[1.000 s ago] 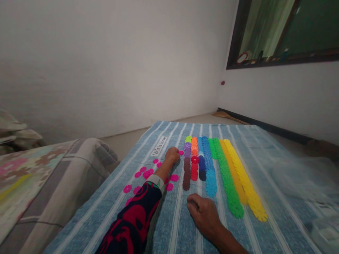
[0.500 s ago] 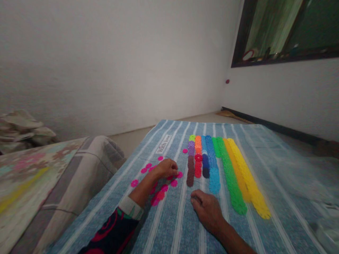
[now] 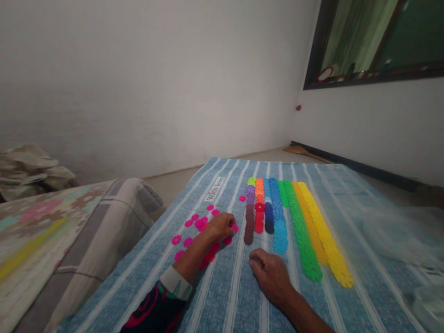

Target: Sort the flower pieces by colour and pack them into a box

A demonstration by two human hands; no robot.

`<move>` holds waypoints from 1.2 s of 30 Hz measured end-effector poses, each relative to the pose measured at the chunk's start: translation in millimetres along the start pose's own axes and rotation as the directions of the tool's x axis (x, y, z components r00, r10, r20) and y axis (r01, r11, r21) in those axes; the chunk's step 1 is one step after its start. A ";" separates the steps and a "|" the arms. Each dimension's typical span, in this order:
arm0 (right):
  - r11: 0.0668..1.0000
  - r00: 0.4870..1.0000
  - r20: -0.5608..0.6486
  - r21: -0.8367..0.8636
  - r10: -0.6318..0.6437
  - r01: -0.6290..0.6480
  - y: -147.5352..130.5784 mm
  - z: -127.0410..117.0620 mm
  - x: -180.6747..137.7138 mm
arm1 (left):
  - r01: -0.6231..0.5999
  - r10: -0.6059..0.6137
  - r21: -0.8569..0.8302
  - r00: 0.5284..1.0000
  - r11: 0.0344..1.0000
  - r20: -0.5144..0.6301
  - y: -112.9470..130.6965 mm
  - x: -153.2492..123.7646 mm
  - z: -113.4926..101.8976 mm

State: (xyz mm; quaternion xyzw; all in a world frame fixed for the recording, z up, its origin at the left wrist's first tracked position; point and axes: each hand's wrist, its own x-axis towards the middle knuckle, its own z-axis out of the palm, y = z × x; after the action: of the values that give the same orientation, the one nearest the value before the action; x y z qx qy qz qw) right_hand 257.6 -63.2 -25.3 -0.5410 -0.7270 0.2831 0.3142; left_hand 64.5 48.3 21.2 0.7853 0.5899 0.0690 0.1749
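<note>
My left hand (image 3: 220,226) is low over the cloth among scattered pink flower-shaped discs (image 3: 201,224). Its fingers are pinched at one pink disc (image 3: 235,228), partly covered by the fingertips. My right hand (image 3: 272,274) rests loosely closed on the cloth, just below the brown row; whether anything lies inside its curled fingers is hidden. Overlapping discs form colored rows: brown (image 3: 249,226), red (image 3: 259,225), dark blue (image 3: 269,219), light blue (image 3: 280,238), green (image 3: 305,245) and yellow (image 3: 329,245). A lone pink disc (image 3: 242,198) sits left of the purple ones.
The blue striped cloth (image 3: 222,296) carries a printed "With love" label (image 3: 215,188). On the right lie a clear plastic bag (image 3: 398,231) and a clear container (image 3: 430,303). A folded blanket (image 3: 114,217) is at left, with a white wall behind.
My left hand has shifted slightly right and down, with its fingertips now against the pink disc. More pink discs show behind it. My right hand stays in place.
</note>
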 end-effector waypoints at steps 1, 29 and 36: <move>1.000 1.000 0.002 0.001 0.002 -0.002 0.1 0.1 0.1 | -0.013 0.013 -0.042 1.000 0.999 -0.006 -1.7 0.1 1.1; 1.000 1.000 0.005 -0.013 0.010 -0.010 1.2 -1.7 -0.6 | -0.129 0.118 0.081 0.985 0.988 0.128 0.3 -33.1 -9.7; 0.999 1.000 0.009 -0.029 0.013 -0.013 1.2 -1.3 0.2 | -0.136 0.132 0.048 0.987 0.989 0.088 1.7 -38.0 -4.2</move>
State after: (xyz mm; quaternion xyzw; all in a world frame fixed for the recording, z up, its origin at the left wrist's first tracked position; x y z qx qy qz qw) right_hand 259.3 -62.6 -25.3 -0.5489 -0.7290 0.2770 0.3009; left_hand 53.5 12.6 29.5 0.8299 0.5294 0.0313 0.1736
